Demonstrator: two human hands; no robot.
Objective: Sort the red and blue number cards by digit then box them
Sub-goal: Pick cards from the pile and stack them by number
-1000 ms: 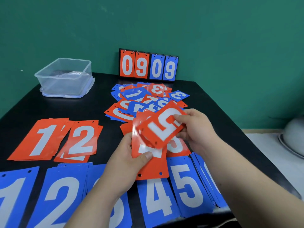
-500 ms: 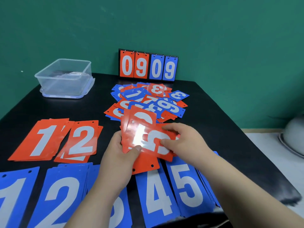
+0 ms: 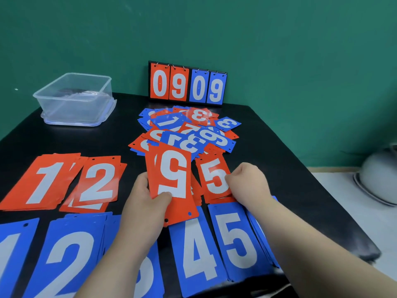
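My left hand point(image 3: 148, 203) grips a small stack of red cards point(image 3: 171, 181), the top one an upside-down 5. My right hand point(image 3: 247, 183) pinches the right edge of a red 5 card point(image 3: 212, 177) that lies on the black table point(image 3: 268, 151). Red piles of 1 point(image 3: 40, 181) and 2 point(image 3: 96, 181) lie at the left. In the front row are blue piles of 1 point(image 3: 12, 250), 2 point(image 3: 68, 259), 4 point(image 3: 197, 254) and 5 point(image 3: 238, 239). A mixed unsorted heap point(image 3: 187, 132) sits behind my hands. The clear plastic box point(image 3: 75, 100) stands at the back left.
A flip scoreboard point(image 3: 187, 83) reading 0909 stands against the green wall at the table's back edge. More blue cards point(image 3: 260, 237) poke out to the right of the blue 5. A pale rounded object point(image 3: 380, 175) lies on the floor to the right.
My right hand carried the red 5 card off the stack in my left hand and set it down on the table to the right, above the blue 5 pile.
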